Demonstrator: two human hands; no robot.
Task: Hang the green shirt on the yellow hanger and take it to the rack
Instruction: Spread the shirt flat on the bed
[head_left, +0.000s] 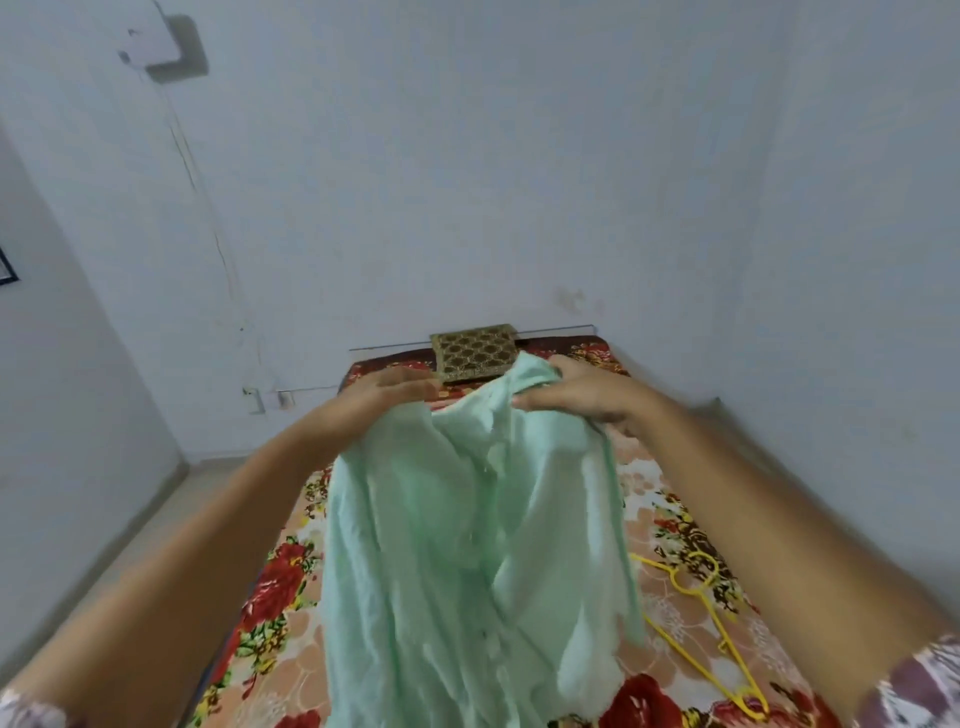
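1. Both arms reach over the bed (280, 582), holding the green shirt (467, 545) up above its middle.
2. Right hand (576, 395) fingers curl round the collar; left hand (395, 389), blurred, grips the other shoulder.
3. Yellow hanger (691, 590) lies flat near the bed's right edge, partly behind the shirt.
4. Bare floor (156, 519) runs along the left edge.

A bed (291, 597) with a floral cover in red, peach and cream carries everything. A gold-patterned block (475, 353), either a cushion or a box, lies at its far end against the wall. Nearer the viewer than the block and off to its right, a yellow hanger (709, 613) lies flat on the cover, its hook turned toward the block. Straight in front of the block, the green shirt (467, 545) hides the middle of the cover. Whether its hem touches the bed cannot be told.
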